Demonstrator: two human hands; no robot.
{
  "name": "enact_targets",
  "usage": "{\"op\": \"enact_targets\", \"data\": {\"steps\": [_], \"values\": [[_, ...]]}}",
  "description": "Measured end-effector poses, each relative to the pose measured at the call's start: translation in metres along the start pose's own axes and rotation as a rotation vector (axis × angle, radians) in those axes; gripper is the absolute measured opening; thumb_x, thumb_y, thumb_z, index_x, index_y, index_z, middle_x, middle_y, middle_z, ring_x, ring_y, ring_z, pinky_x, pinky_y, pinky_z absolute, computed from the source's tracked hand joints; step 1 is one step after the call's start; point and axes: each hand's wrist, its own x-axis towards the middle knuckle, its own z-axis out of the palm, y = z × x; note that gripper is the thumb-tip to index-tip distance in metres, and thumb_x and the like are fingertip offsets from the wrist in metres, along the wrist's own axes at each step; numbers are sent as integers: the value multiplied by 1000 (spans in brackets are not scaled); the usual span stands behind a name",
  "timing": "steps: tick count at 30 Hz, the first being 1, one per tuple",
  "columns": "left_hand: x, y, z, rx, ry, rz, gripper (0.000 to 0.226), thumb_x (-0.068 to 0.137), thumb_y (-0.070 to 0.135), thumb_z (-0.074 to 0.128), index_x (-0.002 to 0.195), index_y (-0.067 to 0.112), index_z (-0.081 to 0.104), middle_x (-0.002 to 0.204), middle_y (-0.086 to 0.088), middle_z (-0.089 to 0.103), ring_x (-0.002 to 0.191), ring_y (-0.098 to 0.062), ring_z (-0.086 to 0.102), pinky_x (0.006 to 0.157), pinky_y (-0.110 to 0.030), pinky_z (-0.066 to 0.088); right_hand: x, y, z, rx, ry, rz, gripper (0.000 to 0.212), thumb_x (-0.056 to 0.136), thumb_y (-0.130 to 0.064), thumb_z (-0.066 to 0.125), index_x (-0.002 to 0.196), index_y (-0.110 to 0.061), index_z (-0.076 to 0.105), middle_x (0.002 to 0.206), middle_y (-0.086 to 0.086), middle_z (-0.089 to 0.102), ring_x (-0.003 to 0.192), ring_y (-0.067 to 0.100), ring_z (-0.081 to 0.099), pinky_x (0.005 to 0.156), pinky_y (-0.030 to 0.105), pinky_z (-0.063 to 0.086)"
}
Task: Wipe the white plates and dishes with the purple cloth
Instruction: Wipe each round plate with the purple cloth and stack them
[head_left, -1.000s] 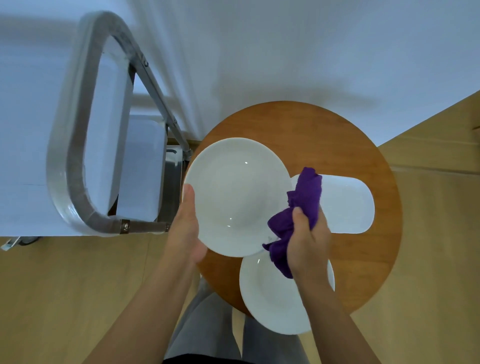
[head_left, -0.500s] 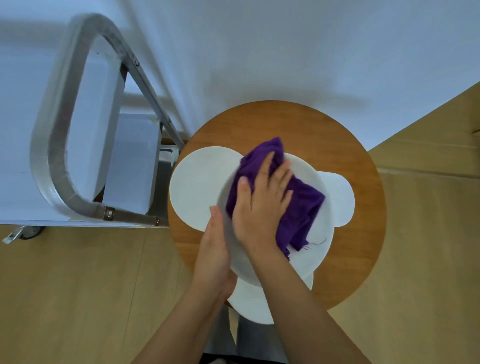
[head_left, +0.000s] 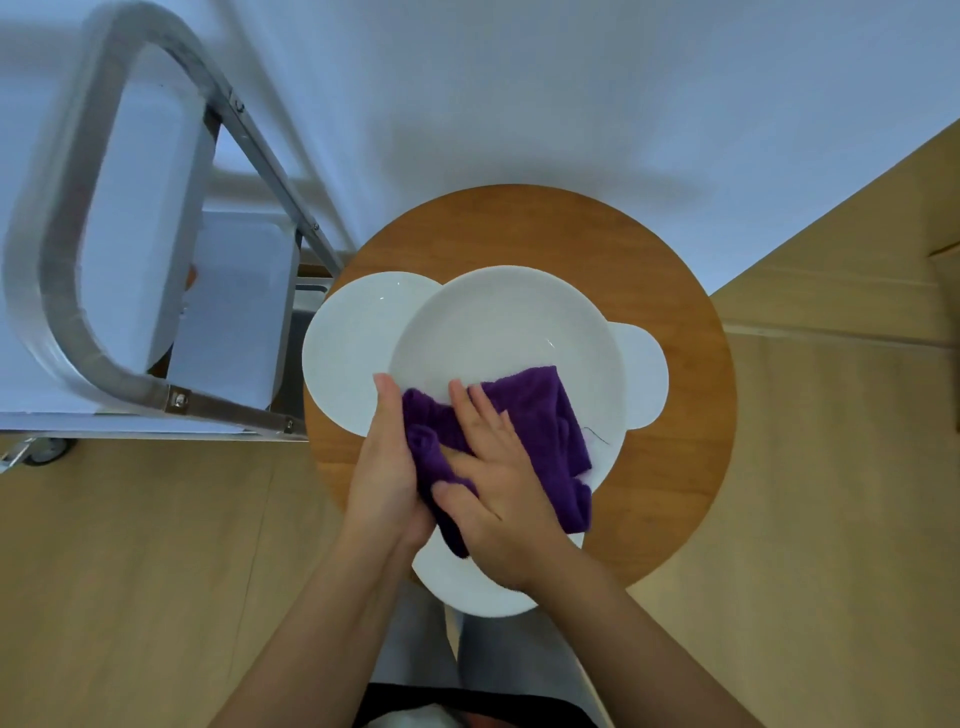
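Note:
My left hand (head_left: 387, 467) grips the near-left rim of a round white plate (head_left: 498, 332) and holds it above the round wooden table (head_left: 675, 467). My right hand (head_left: 498, 493) lies flat on the purple cloth (head_left: 545, 415) and presses it onto the plate's near part. Below the held plate, a second white plate (head_left: 348, 358) rests at the left. An oblong white dish (head_left: 644, 379) sticks out at the right. A third white plate (head_left: 467, 587) shows at the table's near edge, partly under my hands.
A metal-framed trolley (head_left: 104, 374) with white trays stands to the left, close to the table. A white wall (head_left: 571, 78) rises behind the table. Wooden floor (head_left: 831, 519) surrounds it. My grey-trousered legs (head_left: 488, 660) are just under the table's near edge.
My right hand has dragged the cloth from the plate's upper middle down to its near edge. The held plate now sits more over the table's middle; my left hand keeps its grip.

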Motion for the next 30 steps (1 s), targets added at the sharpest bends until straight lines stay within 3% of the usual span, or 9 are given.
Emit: {"op": "enact_targets", "data": {"steps": [3,7,11,13,15,17,20,25,30], "values": [[0,16,3,52,-79,20,66,67,68,47,119,29,58,108,-5,72,96,-26,69,74,-43,58,-31,14,-15,-60,75,20,41,84,-29,42,117,-26,66,142,-19,23,131,-5,9,108,13,2],[2,19,0,155,-181,-16,69,72,68,44,131,34,51,125,-6,63,114,-30,60,91,-49,51,-43,23,-33,-103,181,79,34,78,-26,42,78,-4,68,103,2,57,94,4,43,82,10,30],[-1,7,0,283,-125,-2,53,70,71,46,115,44,58,111,2,70,106,-24,65,79,-43,56,-30,10,-50,488,681,435,12,82,-21,44,75,-15,52,75,-1,51,63,-6,53,58,12,41],[-2,4,1,322,-102,-25,51,71,72,45,111,44,61,108,2,71,103,-23,66,79,-42,56,-22,-5,-49,559,716,405,13,80,-28,43,87,-31,54,87,-7,54,75,-8,56,60,11,47],[-3,3,5,303,-119,-63,55,77,69,42,115,36,64,112,-3,70,105,-23,66,86,-41,53,-11,-19,-38,363,547,250,33,84,-30,42,108,-50,50,118,-14,52,107,-7,50,88,15,46],[-4,5,8,312,-93,-67,53,78,67,42,105,31,71,110,-3,71,105,-21,66,93,-38,50,-4,-21,-20,-59,211,67,53,93,-30,34,144,-38,22,154,-7,21,141,0,10,115,24,17],[-4,11,5,361,28,-107,59,68,73,46,101,30,70,101,-2,74,103,-21,66,95,-40,50,-5,-6,-17,-423,-56,-26,58,95,-42,14,139,-35,-24,145,-19,-30,131,-1,-33,111,25,-20],[-8,13,2,411,59,-174,76,63,81,37,113,32,65,108,-6,71,105,-28,64,95,-49,49,9,5,-26,-785,54,-174,59,91,-46,28,144,-20,35,151,13,29,138,30,12,109,52,13],[-10,29,8,528,4,-99,70,54,83,35,101,41,66,107,-2,71,104,-27,64,94,-50,50,25,14,-28,-823,227,-199,61,87,-56,34,141,-29,33,151,13,32,138,44,20,108,58,9]]}}
